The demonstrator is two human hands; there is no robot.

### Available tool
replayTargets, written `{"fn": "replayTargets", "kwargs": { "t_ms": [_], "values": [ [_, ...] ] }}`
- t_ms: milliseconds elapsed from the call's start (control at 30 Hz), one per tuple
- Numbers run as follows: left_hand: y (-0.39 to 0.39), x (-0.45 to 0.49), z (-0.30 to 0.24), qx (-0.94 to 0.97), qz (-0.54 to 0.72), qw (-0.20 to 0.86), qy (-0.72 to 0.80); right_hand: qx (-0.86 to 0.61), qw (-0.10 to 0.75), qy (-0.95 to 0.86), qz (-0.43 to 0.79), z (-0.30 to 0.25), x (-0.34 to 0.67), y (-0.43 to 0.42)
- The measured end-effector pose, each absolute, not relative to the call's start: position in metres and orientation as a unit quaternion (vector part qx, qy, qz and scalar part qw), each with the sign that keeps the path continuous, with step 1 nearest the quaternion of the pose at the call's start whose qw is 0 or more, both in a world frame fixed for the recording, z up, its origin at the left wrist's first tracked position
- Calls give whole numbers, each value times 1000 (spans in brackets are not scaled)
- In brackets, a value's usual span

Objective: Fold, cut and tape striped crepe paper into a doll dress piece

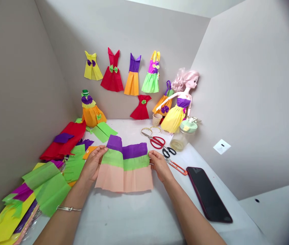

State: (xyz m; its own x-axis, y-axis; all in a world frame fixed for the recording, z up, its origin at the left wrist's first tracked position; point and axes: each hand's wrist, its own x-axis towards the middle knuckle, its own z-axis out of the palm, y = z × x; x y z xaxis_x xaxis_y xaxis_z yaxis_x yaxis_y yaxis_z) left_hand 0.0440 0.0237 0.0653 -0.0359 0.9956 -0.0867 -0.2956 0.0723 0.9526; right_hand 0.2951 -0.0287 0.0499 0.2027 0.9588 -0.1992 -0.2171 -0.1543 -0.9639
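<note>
Two bare hands hold a pleated crepe-paper sheet banded in purple, green and peach (124,165) just above the white table (134,217), in front of the person. The left hand (92,164) grips the sheet's left edge, its fingers (101,149) clenched on the paper where the green band begins. The right hand (159,165) pinches the right edge at the same height, thumb on top. The sheet hangs with the purple band farthest away and the peach band nearest, its lower edge close to the table.

Just right of the right hand lie orange-handled thread snips (176,166), and beyond them red-handled scissors (156,140) and small black-handled scissors (169,151). A black smartphone (208,194) lies on the table farther right. Loose green, purple, yellow and red crepe-paper sheets (47,185) are piled to the left. A pink-haired doll in a purple and yellow paper dress (179,109) leans in the corner, and small paper dresses (112,71) are stuck on the back wall.
</note>
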Motion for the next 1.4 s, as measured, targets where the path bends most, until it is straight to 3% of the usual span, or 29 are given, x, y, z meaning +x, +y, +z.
{"fn": "replayTargets", "kwargs": {
  "t_ms": [400,567,967,1400],
  "values": [
    [53,-15,50,609,482,313,547,-554,548,-362,512,48,298,-26],
    [61,-30,39,635,446,250,578,-552,521,-391,521,48,296,-26],
    [63,-39,37,658,402,192,607,-552,468,-470,506,38,305,-24],
    [60,-34,31,712,312,217,591,-599,389,-553,429,36,330,-25]
  ]
}}
